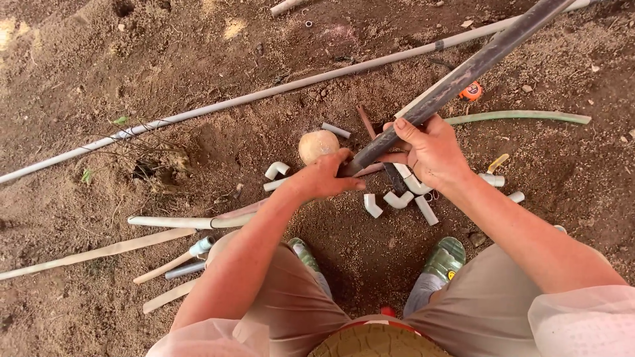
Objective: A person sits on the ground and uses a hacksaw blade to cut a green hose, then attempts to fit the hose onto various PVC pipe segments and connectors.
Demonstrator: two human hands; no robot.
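- Currently: right hand (430, 153) clamped around long dark grey plastic pipe (463, 73); left hand (324, 177) pinches its lower end.
- Pipe slants toward 1 o'clock above white elbow fittings (398, 198) on brown soil (99, 79).
- Judgement: end being readied; steadiness needed.

Outdoor dirt worksite, scattered pipe fittings (398, 199)

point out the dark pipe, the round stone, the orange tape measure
dark pipe (463, 73), head view, mid-shaft above the right hand's grip
round stone (317, 145), head view, centre of its top face
orange tape measure (471, 90), head view, middle of its case
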